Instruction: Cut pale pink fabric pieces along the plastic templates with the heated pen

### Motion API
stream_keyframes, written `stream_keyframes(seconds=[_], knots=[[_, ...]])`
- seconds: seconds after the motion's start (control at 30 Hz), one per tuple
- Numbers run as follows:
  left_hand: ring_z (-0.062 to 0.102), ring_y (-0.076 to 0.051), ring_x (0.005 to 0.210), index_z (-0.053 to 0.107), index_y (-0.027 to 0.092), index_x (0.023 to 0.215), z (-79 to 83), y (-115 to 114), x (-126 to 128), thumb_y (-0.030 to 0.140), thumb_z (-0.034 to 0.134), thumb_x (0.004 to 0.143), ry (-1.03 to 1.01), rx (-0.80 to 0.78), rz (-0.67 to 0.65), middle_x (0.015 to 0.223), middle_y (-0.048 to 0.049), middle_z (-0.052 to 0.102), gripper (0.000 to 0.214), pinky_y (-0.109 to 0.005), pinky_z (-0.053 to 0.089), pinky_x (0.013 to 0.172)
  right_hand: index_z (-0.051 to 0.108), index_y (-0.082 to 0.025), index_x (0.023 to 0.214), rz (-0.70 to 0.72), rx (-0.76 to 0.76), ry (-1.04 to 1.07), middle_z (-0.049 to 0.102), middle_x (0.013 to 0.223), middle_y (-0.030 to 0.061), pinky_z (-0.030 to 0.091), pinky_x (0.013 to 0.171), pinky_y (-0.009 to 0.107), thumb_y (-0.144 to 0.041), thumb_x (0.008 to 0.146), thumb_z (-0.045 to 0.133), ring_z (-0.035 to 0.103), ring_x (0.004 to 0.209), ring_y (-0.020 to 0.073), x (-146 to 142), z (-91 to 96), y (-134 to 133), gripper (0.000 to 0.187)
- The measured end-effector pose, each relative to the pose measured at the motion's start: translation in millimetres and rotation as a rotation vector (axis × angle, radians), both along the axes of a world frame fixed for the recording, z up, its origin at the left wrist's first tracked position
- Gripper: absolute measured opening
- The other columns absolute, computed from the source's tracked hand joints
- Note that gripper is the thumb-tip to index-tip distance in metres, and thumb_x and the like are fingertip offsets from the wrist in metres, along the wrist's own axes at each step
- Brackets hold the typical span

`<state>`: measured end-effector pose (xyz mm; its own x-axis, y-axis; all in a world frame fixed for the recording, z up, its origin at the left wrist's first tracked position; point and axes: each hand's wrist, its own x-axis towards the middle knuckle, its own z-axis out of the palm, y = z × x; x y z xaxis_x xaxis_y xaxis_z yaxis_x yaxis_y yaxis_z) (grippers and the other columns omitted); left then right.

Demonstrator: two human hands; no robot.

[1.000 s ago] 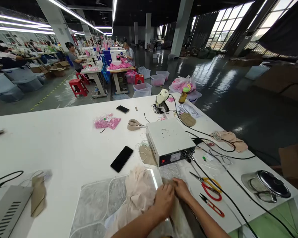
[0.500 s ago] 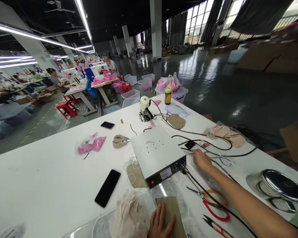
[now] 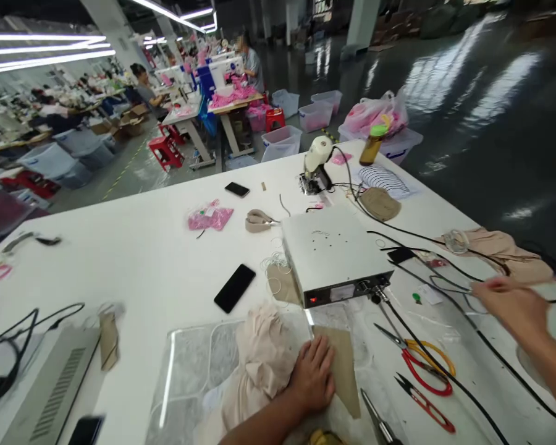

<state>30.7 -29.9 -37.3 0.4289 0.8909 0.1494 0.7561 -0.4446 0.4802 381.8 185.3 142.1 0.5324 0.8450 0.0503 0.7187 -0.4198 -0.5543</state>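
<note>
Plainly, the white metal box (image 3: 336, 247) on the white counter (image 3: 134, 253) serves as landmark for everything else. Just on its near side lies a flat khaki fabric piece (image 3: 345, 364), on a clear plastic sheet (image 3: 189, 352). The left hand (image 3: 312, 374) rests palm down over that piece's left edge, its grip spread flat with the fingers straight, closed around nothing. Left of this hand, on the near left of the box, sits a gathered beige cloth bundle (image 3: 266, 346). Well to the right of the box is the right hand (image 3: 514, 303), its fingers bent together above the dark cables (image 3: 479, 334); whether that grip has hold of anything, I cannot tell. Beyond it, also right of the box, a second beige cloth (image 3: 509, 250) lies crumpled.

On the box's near right are scissors with red and yellow handles (image 3: 429, 364) and, nearer the person, red snips (image 3: 429, 405). To its left lie a black phone (image 3: 235, 288) and, farther off, a pink packet (image 3: 210, 217). Behind the box stand a cream-headed machine (image 3: 317, 157) and, to the far right, a bottle with a green lid (image 3: 373, 147).
</note>
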Motion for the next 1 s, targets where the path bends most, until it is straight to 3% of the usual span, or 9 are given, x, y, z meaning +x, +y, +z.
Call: stream_keyframes(seconds=[0.1,0.17,0.27,0.37,0.47,0.57,0.73,0.9,1.0], knots=[[0.024,-0.027,0.141,0.033,0.016,0.143,2.3,0.4,2.6,0.039,0.040,0.091,-0.046,-0.055,0.003,0.151,-0.0116,0.030,0.057,-0.046,0.026,0.110,0.053,-0.014,0.095,0.104,0.218,0.212,0.052,0.074,-0.0020,0.042,0.049,0.023,-0.044,0.095,0.043,0.044,0.051,0.0072,-40.1,14.9,-31.4,0.032],[0.024,-0.027,0.140,0.035,0.016,0.142,0.9,0.3,3.9,0.038,0.042,0.090,-0.065,-0.052,0.017,0.151,-0.0118,0.030,0.057,-0.045,0.025,0.110,0.054,-0.014,0.094,0.254,0.232,0.349,0.052,0.074,-0.0019,0.044,0.051,0.023,-0.043,0.095,0.045,0.048,0.054,0.0080,-88.8,1.2,-61.9,0.030],[0.027,-0.028,0.139,0.036,0.016,0.141,-1.2,-0.9,4.8,0.038,0.043,0.089,-0.085,-0.020,0.028,0.150,-0.0128,0.031,0.057,-0.044,0.023,0.111,0.060,-0.014,0.091,0.530,0.059,0.528,0.060,0.080,0.0004,0.052,0.063,0.028,-0.041,0.089,0.059,0.057,0.065,0.0111,-167.2,-48.0,-108.2,0.027],[0.028,-0.029,0.139,0.035,0.014,0.141,-2.2,-2.4,4.3,0.038,0.044,0.089,-0.096,0.021,0.037,0.149,-0.0133,0.032,0.059,-0.044,0.023,0.111,0.060,-0.014,0.090,0.563,-0.037,0.626,0.061,0.080,0.0002,0.053,0.062,0.028,-0.039,0.090,0.057,0.059,0.066,0.0115,-215.3,-106.0,-136.6,0.026],[0.031,-0.028,0.137,0.037,0.013,0.140,-2.6,-3.7,3.9,0.039,0.042,0.089,-0.094,0.059,0.037,0.146,-0.0132,0.038,0.058,-0.042,0.024,0.110,0.059,-0.013,0.092,0.456,-0.041,0.652,0.058,0.075,-0.0014,0.049,0.054,0.024,-0.040,0.093,0.053,0.055,0.058,0.0090,-224.0,-148.8,-146.1,0.027],[0.032,-0.028,0.136,0.041,0.011,0.136,-3.1,-4.5,4.1,0.039,0.040,0.089,-0.084,0.085,0.038,0.144,-0.0139,0.042,0.055,-0.042,0.023,0.111,0.057,-0.013,0.094,0.416,-0.036,0.638,0.056,0.075,-0.0020,0.047,0.050,0.021,-0.039,0.093,0.053,0.052,0.055,0.0076,-215.8,-172.3,-147.2,0.026],[0.025,-0.032,0.139,0.044,0.013,0.133,-2.2,-5.2,5.4,0.040,0.041,0.087,-0.063,0.100,0.081,0.144,-0.0138,0.040,0.053,-0.055,0.017,0.110,0.058,-0.013,0.091,0.482,-0.022,0.569,0.058,0.078,-0.0010,0.050,0.056,0.024,-0.036,0.091,0.057,0.055,0.062,0.0096,-209.3,-189.8,-146.7,0.023],[0.030,-0.032,0.136,0.055,0.016,0.119,1.1,-4.7,7.1,0.040,0.050,0.082,-0.041,0.092,0.111,0.136,-0.0163,0.047,0.045,-0.053,0.017,0.110,0.058,-0.013,0.093,0.566,-0.014,0.512,0.058,0.080,-0.0005,0.050,0.057,0.025,-0.037,0.091,0.056,0.055,0.063,0.0100,-208.0,-199.8,-145.9,0.024],[0.030,-0.031,0.135,0.053,0.017,0.123,2.9,-4.1,7.9,0.040,0.051,0.081,-0.034,0.086,0.119,0.136,-0.0166,0.046,0.047,-0.053,0.016,0.110,0.058,-0.014,0.093,0.606,0.006,0.472,0.058,0.081,-0.0002,0.050,0.059,0.026,-0.037,0.091,0.056,0.056,0.065,0.0105,-205.4,-202.5,-146.6,0.024]])
